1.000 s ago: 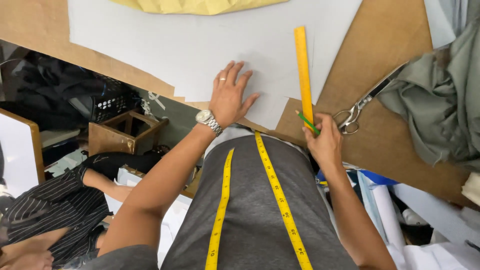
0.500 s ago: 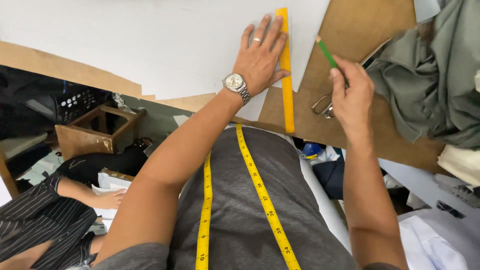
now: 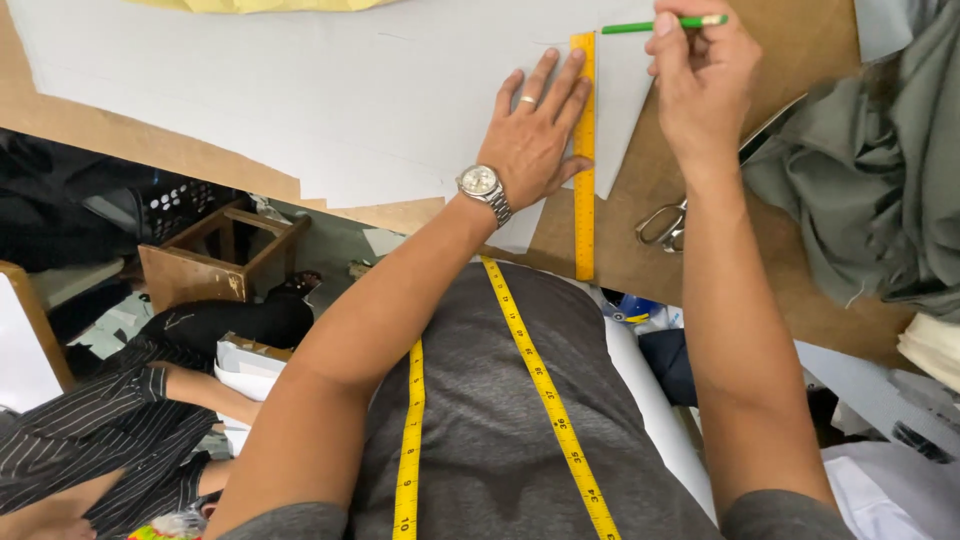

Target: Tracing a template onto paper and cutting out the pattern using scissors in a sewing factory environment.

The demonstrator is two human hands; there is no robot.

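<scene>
left hand (image 3: 535,140) flat, open, pressing ruler (image 3: 584,160) on paper (image 3: 330,100) | right hand (image 3: 700,75) at 1 o'clock gripping pencil (image 3: 662,25) | scissors (image 3: 668,222) at 3 o'clock

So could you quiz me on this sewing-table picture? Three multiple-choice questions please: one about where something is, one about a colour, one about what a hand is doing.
1. Where are the scissors?
A. on the white paper
B. on the brown board, right of the ruler
C. in the wooden crate

2. What colour is the pencil?
A. red
B. blue
C. green

3. What is the left hand doing?
A. pressing flat on the yellow ruler
B. lifting the grey cloth
C. holding the scissors

Answers:
1 B, they lie on bare board beside the right forearm.
2 C, the right hand holds a green shaft.
3 A, spread fingers rest on paper and ruler.
</scene>
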